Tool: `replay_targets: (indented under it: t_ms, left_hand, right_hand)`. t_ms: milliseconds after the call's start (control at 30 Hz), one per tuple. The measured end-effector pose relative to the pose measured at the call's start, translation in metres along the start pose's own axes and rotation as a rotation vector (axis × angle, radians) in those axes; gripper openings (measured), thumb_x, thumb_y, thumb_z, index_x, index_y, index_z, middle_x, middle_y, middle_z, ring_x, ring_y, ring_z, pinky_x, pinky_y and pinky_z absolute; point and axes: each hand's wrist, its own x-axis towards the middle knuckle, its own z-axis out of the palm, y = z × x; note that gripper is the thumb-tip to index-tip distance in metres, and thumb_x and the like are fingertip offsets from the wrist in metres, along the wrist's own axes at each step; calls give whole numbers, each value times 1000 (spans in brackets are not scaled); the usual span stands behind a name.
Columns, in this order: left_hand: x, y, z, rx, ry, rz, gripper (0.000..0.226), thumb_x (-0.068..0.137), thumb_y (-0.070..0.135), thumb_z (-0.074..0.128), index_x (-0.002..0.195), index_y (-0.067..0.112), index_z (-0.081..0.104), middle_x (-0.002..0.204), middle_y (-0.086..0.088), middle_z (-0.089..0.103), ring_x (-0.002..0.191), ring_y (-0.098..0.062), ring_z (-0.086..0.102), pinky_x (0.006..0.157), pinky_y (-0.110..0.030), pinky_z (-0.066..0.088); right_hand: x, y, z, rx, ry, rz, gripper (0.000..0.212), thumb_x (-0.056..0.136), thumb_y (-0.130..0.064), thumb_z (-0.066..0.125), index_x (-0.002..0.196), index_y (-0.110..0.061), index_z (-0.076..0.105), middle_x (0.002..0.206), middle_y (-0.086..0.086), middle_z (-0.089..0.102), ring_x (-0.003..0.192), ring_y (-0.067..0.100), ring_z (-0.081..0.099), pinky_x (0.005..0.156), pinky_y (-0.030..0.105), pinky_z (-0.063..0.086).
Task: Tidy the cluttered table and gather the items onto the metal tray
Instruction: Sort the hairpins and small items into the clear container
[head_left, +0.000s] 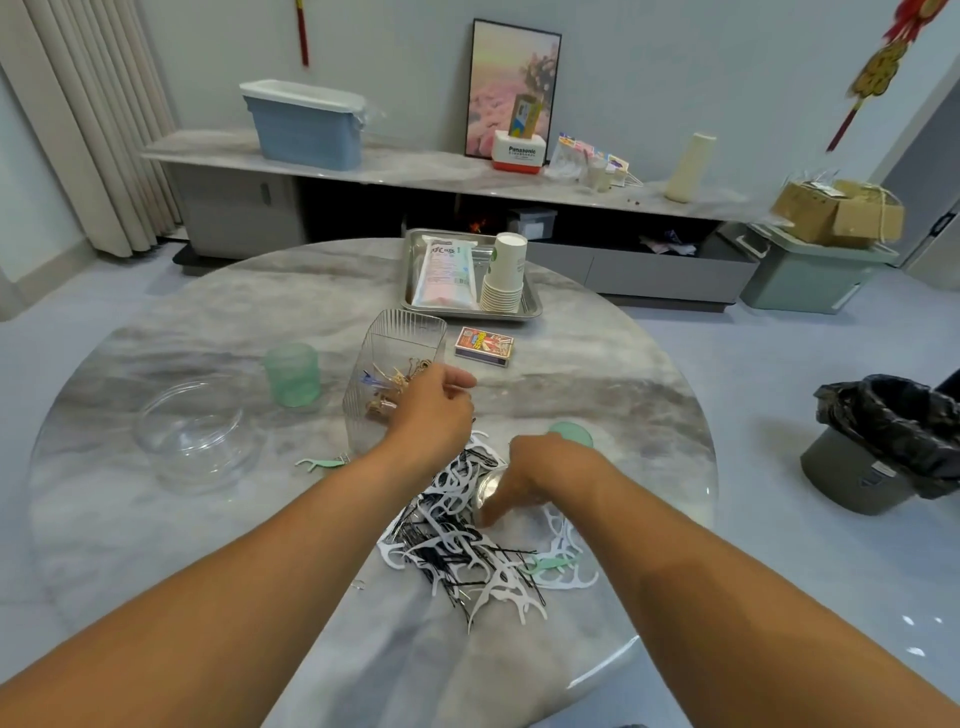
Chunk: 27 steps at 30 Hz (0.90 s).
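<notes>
Round marble table (597, 364): bears all items below.

Metal tray (532, 306), far side of table: already holds a stack of paper cups (504, 278) and a flat packet (447, 273).

Clear bowl (195, 434), at the table's left: empty.

Ribbed clear container (387, 358), centre: holds clips and small bits; not yet on tray.

Green jar (292, 374), between bowl and container; its lid (571, 432) lies apart, beside the right wrist.

Card box (484, 345), just short of the tray.

Left hand (434, 410): fingers loosely curled at the container's mouth; whether it holds anything, cannot tell.

Right hand (524, 480): fingers down in the pile, grip hidden.

Floss picks and hairpins (467, 551): tangled heap, near edge.

Step, as judged: sorting small items into the container. Next calls for fine pinches on thin, tangled pieces.
</notes>
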Motion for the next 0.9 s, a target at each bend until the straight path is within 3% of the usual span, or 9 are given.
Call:
replay_targets:
  t_ms: [67, 133, 233, 300, 433, 500, 600, 767, 900]
  left_hand:
    - [-3, -5, 5, 28, -106, -40, 24, 101, 5, 51, 102, 27, 60, 109, -3, 62, 87, -20, 65, 74, -37, 59]
    - [-6, -10, 8, 72, -180, -86, 26, 99, 2, 53, 104, 26, 62, 110, -7, 64, 86, -23, 63, 84, -45, 58]
    - [-6, -19, 11, 114, -259, -138, 26, 98, 3, 53, 114, 20, 62, 110, -12, 65, 83, -22, 60, 79, -37, 54]
    - [-6, -21, 12, 100, -277, -156, 18, 101, 12, 53, 114, 18, 63, 109, -11, 67, 92, -23, 63, 87, -37, 55]
    - [2, -13, 5, 13, -161, -153, 23, 107, 30, 44, 115, 17, 62, 109, -7, 67, 97, -21, 64, 90, -39, 53]
    - [5, -8, 1, -105, -103, -165, 18, 107, 25, 44, 107, 21, 61, 114, -10, 67, 105, -25, 65, 99, -45, 52]
    - [7, -6, -1, -188, -36, -127, 20, 106, 23, 44, 95, 29, 60, 109, -6, 68, 106, -24, 65, 102, -46, 52]
    - [9, -10, 0, -245, -101, -175, 19, 108, 21, 44, 102, 25, 61, 112, -7, 66, 112, -28, 65, 102, -44, 53]
    - [9, -17, 5, -209, -145, -219, 23, 109, 25, 41, 120, 20, 60, 119, -10, 65, 108, -27, 66, 99, -43, 55]
  right_hand:
    - [4, -7, 10, -27, 31, 33, 109, 58, -66, 89, 143, -15, 43, 143, 14, 41, 118, 33, 56, 94, 43, 54]
    - [7, -10, 15, -37, 33, 22, 112, 58, -61, 90, 146, -18, 35, 142, 14, 33, 119, 35, 54, 92, 44, 53]
    - [8, -12, 17, -43, 53, -21, 102, 65, -54, 87, 146, -23, 33, 140, 14, 37, 119, 37, 54, 93, 45, 52]
    - [8, -11, 10, 14, 62, -89, 97, 69, -54, 82, 148, -24, 33, 143, 14, 42, 125, 35, 51, 99, 46, 48]
    - [7, -1, -21, 480, -29, -204, 99, 75, -41, 83, 156, -18, 31, 157, 13, 39, 136, 35, 45, 111, 49, 41]
    - [10, 10, -32, 558, -40, -208, 89, 78, -41, 80, 152, -15, 38, 150, 14, 45, 125, 31, 52, 99, 43, 48]
    - [16, 27, -44, 630, -4, -201, 59, 84, -49, 72, 133, -19, 58, 104, 3, 58, 79, 13, 52, 60, 26, 41]
    - [20, 40, -53, 842, -94, -30, 63, 70, -62, 74, 124, -31, 64, 116, 5, 69, 82, 19, 66, 59, 27, 39]
    - [20, 43, -52, 919, -275, -35, 42, 78, -57, 70, 109, -31, 78, 111, 3, 70, 88, 25, 69, 60, 27, 40]
